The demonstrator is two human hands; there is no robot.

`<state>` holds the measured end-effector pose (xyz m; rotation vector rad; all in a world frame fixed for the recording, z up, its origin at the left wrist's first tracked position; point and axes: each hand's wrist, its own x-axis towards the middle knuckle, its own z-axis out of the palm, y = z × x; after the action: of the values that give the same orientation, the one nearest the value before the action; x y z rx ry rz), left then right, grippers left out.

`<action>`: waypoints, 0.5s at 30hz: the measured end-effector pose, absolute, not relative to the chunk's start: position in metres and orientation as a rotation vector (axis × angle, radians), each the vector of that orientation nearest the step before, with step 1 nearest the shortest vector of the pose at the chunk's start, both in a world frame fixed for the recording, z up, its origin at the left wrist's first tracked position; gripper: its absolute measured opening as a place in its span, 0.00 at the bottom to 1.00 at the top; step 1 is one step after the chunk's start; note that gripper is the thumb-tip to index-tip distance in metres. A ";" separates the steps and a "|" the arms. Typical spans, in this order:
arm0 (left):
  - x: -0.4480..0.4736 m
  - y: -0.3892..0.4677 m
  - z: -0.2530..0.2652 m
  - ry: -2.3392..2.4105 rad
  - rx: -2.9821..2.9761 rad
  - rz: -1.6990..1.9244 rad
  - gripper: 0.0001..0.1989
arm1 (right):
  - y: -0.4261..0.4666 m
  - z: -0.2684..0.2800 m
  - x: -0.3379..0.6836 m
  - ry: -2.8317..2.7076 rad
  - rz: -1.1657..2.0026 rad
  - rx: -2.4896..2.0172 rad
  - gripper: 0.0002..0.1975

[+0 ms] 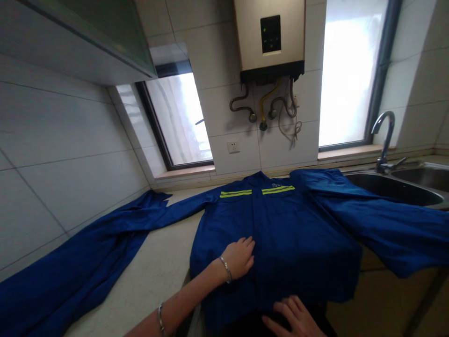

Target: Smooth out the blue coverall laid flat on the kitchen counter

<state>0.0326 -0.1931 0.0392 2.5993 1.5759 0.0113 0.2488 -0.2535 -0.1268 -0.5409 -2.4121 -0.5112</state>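
A blue work jacket with yellow-green reflective strips across the chest lies spread front up over the counter, its collar toward the wall and its lower part hanging over the front edge. My left hand, a silver bracelet on its wrist, lies flat on the jacket beside the front placket, fingers stretched out. Close to the jacket's hem is my right hand, thumb and fingers apart; its lower part is cut off by the frame's edge. Neither hand holds anything that I can see.
More blue cloth lies along the left counter. Another blue garment drapes by the sink and over the front edge. A faucet stands behind the sink. On the wall hangs a water heater with pipes.
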 end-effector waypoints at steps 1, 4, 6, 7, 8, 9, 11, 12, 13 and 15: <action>0.032 -0.193 0.039 1.571 2.590 0.009 0.26 | -0.252 -0.120 0.250 -2.428 -0.538 -0.548 0.23; 0.029 -0.192 0.038 1.556 2.592 -0.002 0.27 | -0.251 -0.104 0.248 -2.442 -0.592 -0.614 0.25; 0.028 -0.193 0.037 1.539 2.612 -0.014 0.27 | -0.250 -0.100 0.245 -2.427 -0.594 -0.641 0.25; 0.028 -0.193 0.037 1.532 2.623 -0.024 0.27 | -0.250 -0.099 0.245 -2.412 -0.583 -0.637 0.25; 0.028 -0.193 0.037 1.530 2.633 -0.034 0.27 | -0.249 -0.098 0.245 -2.392 -0.566 -0.628 0.25; 0.027 -0.193 0.037 1.525 2.643 -0.046 0.27 | -0.247 -0.099 0.245 -2.374 -0.548 -0.613 0.25; 0.027 -0.194 0.038 1.506 2.670 -0.071 0.27 | -0.244 -0.106 0.244 -2.345 -0.519 -0.577 0.24; 0.027 -0.194 0.038 1.497 2.685 -0.082 0.27 | -0.243 -0.113 0.243 -2.337 -0.501 -0.552 0.23; 0.027 -0.195 0.038 1.492 2.702 -0.091 0.28 | -0.242 -0.123 0.242 -2.338 -0.467 -0.523 0.21; 0.028 -0.196 0.038 1.492 2.739 -0.103 0.27 | -0.241 -0.148 0.239 -2.380 -0.278 -0.518 0.14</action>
<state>0.0277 -0.1960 0.0379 2.7392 1.4915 -0.1027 0.2388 -0.2413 -0.1478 -0.5181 -2.3803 -0.2782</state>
